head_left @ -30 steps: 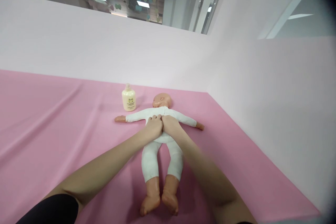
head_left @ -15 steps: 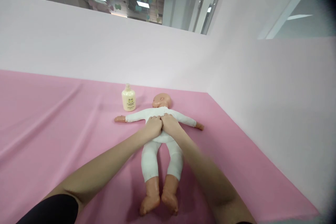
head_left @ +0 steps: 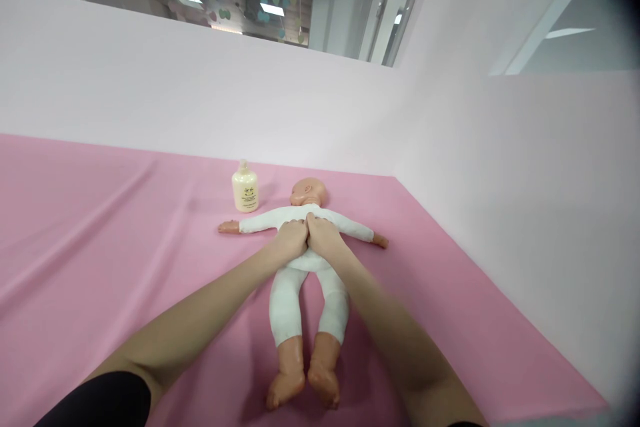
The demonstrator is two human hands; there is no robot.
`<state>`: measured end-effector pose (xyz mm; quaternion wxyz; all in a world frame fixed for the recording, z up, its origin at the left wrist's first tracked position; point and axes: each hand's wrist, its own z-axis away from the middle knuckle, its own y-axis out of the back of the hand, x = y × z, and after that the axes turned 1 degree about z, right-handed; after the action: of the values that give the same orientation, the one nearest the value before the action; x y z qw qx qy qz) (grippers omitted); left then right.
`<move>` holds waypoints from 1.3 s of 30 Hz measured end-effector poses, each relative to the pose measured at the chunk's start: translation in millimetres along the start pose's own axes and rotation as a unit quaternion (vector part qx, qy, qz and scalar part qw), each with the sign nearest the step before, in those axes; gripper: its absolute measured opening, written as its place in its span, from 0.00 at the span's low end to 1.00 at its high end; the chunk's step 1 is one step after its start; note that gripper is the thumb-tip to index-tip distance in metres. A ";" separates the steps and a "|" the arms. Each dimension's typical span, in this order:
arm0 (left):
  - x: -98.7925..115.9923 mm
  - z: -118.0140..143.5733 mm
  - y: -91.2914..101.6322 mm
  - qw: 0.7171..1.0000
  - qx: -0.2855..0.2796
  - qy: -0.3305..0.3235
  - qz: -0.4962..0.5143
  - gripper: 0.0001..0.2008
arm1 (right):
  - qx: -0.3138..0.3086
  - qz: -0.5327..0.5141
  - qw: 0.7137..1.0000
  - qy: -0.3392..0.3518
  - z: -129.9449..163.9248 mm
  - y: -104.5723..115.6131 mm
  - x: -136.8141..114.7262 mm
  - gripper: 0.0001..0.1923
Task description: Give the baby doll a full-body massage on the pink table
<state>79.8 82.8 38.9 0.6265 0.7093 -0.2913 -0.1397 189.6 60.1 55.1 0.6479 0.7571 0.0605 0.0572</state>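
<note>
A baby doll in a white suit lies on its back on the pink sheet, arms spread, bare feet toward me. My left hand and my right hand rest side by side, palms down, on the doll's chest, touching each other. The fingers lie flat and grip nothing. Both hands hide the doll's torso. A cream lotion bottle with a pump top stands upright just left of the doll's head.
Pale pink walls enclose the sheet at the back and on the right, meeting in a corner behind the doll. The sheet has long folds on the left. Its right edge ends near the wall.
Both hands have slid a little up the doll's chest toward its head. The doll and the bottle have stayed in place.
</note>
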 end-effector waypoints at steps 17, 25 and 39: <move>-0.5 2.3 -5.5 0.999 0.036 -0.008 -0.022 0.16 | -0.010 0.006 1.000 0.022 -3.8 -4.7 3.4 0.14; -1.5 2.7 -2.1 0.999 0.024 -0.017 -0.034 0.17 | 0.027 -0.005 0.999 0.021 -5.7 -11.7 9.0 0.14; -3.1 1.8 -1.1 1.000 0.011 -0.014 -0.021 0.17 | 0.029 -0.011 0.999 0.022 -4.7 -11.3 9.4 0.10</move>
<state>76.6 83.2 36.9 0.6115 0.7199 -0.2871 -0.1594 197.9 68.0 44.7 0.6244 0.7737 0.0853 0.0648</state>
